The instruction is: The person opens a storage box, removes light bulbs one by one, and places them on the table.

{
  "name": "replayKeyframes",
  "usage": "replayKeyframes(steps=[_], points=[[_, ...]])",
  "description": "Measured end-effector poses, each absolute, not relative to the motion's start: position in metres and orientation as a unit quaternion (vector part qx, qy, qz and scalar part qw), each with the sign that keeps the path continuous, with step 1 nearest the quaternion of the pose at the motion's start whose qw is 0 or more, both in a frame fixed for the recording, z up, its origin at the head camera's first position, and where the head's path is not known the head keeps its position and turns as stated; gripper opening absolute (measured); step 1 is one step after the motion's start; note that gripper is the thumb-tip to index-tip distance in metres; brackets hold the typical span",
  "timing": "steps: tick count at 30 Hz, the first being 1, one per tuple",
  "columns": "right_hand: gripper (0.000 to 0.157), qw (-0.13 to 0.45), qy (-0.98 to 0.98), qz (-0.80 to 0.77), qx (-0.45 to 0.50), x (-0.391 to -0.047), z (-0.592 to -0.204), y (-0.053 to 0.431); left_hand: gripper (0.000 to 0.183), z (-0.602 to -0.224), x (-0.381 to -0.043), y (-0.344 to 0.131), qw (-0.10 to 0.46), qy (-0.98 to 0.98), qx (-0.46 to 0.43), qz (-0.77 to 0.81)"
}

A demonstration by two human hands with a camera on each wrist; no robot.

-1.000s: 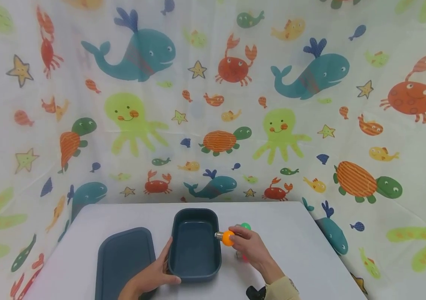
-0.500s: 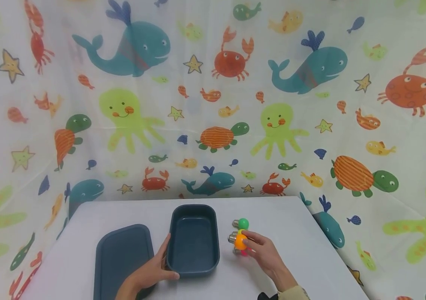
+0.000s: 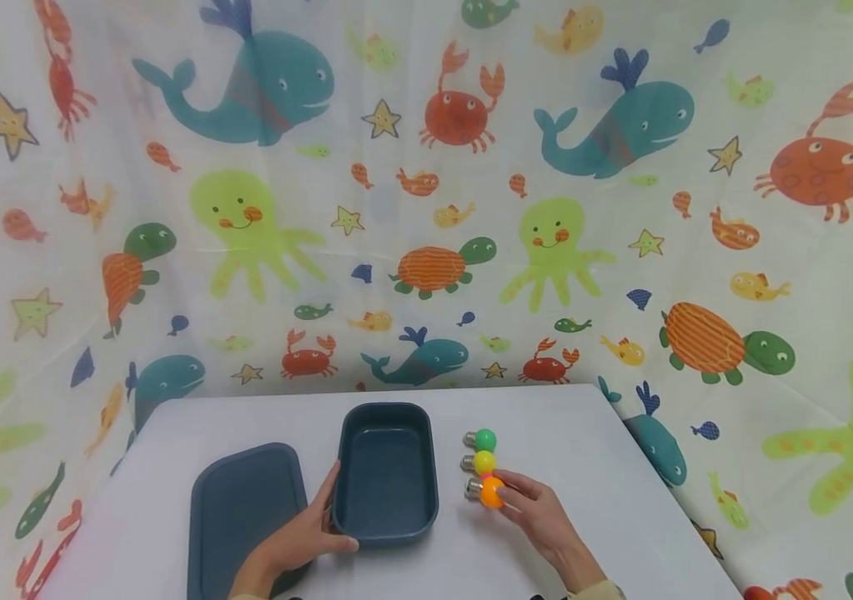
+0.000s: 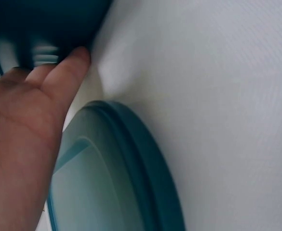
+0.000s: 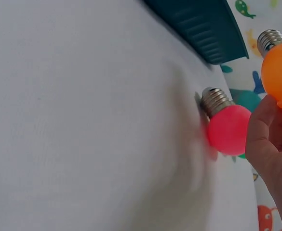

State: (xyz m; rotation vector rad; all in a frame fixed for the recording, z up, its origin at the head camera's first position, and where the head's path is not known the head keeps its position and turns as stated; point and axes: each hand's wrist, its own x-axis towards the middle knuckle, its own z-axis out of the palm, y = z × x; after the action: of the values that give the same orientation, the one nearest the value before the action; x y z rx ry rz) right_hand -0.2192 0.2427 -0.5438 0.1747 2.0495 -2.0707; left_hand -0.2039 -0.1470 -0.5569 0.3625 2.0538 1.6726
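A dark blue rectangular container (image 3: 387, 533) stands on the white table. My left hand (image 3: 297, 540) lies along its left side and front corner, fingers straight and thumb spread; the left wrist view shows the fingers (image 4: 71, 72) against the outer wall. My right hand (image 3: 542, 515) pinches an orange light bulb (image 3: 492, 492) by its round globe, metal base pointing left. It hangs above a pink bulb (image 5: 229, 130), which is mostly hidden in the head view. Just beyond lie a yellow bulb (image 3: 484, 462) and a green bulb (image 3: 485, 440), bases to the left.
Left of the container lies a flat dark blue lid (image 3: 246, 508), partly behind my left forearm. A curtain (image 3: 426, 208) printed with sea animals hangs behind the white table (image 3: 546, 433) and along its sides.
The right hand has carried the orange bulb from the container's right rim rightward, over to the other bulbs. My left hand keeps its place on the container. The head view has tilted slightly down.
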Motion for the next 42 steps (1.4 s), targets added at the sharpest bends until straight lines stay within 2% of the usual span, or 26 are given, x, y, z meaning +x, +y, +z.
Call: replayKeyframes(steps=[7,18,26,36,42], points=[[0.065,0.12,0.704,-0.697,0.062,-0.214,-0.551,0.252,0.122,-0.552,-0.204,-0.146,0.229,0.758,0.117,0.599],[0.053,0.145,0.74,-0.655,0.044,-0.209,-0.568,0.259,0.122,-0.553,-0.207,-0.147,0.229,0.762,0.116,0.595],[0.051,0.143,0.777,-0.612,0.019,-0.21,-0.576,0.26,0.123,-0.554,-0.207,-0.147,0.229,0.76,0.117,0.596],[0.044,0.099,0.827,-0.553,0.002,-0.211,-0.579,0.261,0.122,-0.554,-0.205,-0.146,0.227,0.761,0.124,0.595],[0.038,0.092,0.843,-0.53,-0.015,-0.211,-0.58,0.262,0.122,-0.552,-0.203,-0.144,0.232,0.754,0.123,0.603]])
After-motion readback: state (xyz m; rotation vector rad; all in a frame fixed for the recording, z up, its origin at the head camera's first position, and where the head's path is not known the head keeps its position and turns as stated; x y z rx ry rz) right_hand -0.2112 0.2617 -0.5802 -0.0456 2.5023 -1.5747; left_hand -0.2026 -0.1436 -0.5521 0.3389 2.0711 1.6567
